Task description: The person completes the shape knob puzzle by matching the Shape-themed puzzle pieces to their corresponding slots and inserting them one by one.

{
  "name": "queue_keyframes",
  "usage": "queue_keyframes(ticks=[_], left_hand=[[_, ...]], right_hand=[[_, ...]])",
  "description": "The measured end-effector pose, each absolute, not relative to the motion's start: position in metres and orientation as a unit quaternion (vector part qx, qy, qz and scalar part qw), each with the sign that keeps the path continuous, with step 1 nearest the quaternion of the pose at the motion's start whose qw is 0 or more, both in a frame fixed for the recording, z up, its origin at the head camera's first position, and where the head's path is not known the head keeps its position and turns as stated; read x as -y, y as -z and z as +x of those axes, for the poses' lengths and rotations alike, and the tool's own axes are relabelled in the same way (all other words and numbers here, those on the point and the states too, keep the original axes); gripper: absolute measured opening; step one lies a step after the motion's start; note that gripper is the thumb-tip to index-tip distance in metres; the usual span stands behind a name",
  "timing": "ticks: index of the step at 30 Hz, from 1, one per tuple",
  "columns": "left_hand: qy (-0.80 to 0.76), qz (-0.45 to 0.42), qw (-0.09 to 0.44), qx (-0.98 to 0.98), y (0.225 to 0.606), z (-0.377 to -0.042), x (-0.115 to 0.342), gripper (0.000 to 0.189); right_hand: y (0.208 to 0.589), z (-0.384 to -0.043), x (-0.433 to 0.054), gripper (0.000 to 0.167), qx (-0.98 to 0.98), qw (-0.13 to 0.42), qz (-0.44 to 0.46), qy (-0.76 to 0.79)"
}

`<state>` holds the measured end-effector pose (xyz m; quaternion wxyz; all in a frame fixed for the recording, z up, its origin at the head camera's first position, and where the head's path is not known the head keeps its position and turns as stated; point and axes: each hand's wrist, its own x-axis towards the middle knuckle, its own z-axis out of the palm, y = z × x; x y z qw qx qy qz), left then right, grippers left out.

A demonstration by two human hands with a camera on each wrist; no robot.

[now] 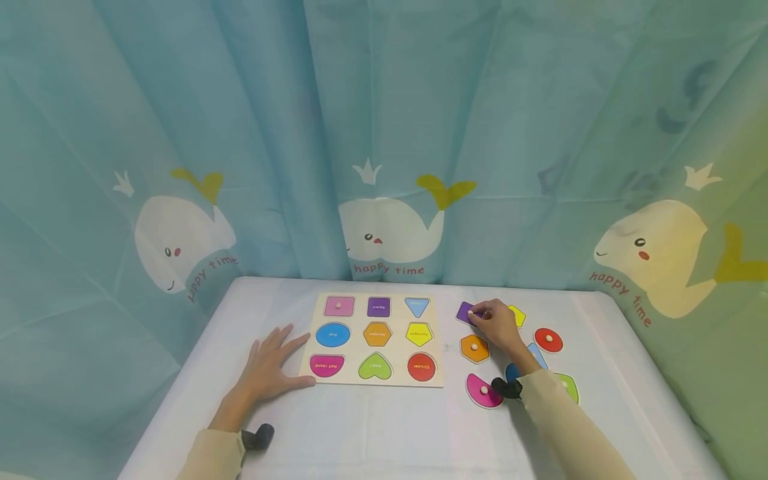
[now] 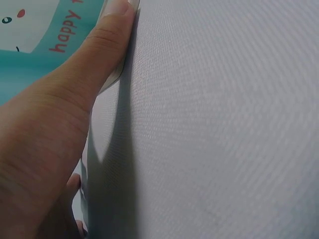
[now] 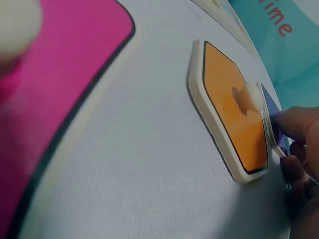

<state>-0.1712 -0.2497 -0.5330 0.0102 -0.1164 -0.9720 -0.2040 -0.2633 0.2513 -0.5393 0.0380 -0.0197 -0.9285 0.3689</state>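
Observation:
A shape puzzle board (image 1: 353,343) lies on the table, with printed outlines such as an oval, heart and half round. A pink knobbed piece (image 1: 331,311) sits in its far left spot. My left hand (image 1: 267,367) rests spread at the board's left edge; in the left wrist view the thumb (image 2: 102,40) lies along that edge. To the right of the board, my right hand (image 1: 499,327) pinches the knob of a purple square puzzle piece (image 1: 463,311). In the right wrist view, fingers (image 3: 296,124) are at this purple piece (image 3: 271,107), just beyond an orange hexagon piece (image 3: 224,94).
More knobbed pieces lie around my right arm: a magenta half round (image 1: 477,389), a red circle (image 1: 555,340), a yellow piece (image 1: 519,316), a green one (image 1: 570,387), and blue ones partly hidden by the forearm. A whale-print curtain (image 1: 384,133) hangs behind the white table (image 1: 372,433).

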Motion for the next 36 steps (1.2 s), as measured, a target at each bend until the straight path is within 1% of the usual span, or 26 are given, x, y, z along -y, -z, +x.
queue_keyframes(ticks=[7,14,21,36], left_hand=[[0.203,-0.115,0.012,0.972,0.534,-0.170,0.249,0.099],[0.205,-0.117,0.018,0.972,0.535,-0.170,0.250,0.098],[0.203,-0.117,0.017,0.972,0.539,-0.172,0.251,0.099],[0.207,-0.113,0.013,0.972,0.537,-0.170,0.250,0.100]], right_hand=[[0.530,-0.264,-0.245,0.020,0.926,0.061,0.000,-0.373],[0.517,-0.267,-0.235,0.022,0.920,0.089,0.022,-0.380],[0.509,-0.270,-0.220,0.023,0.914,0.080,0.030,-0.397],[0.501,-0.281,-0.177,0.018,0.890,0.074,0.067,-0.445]])
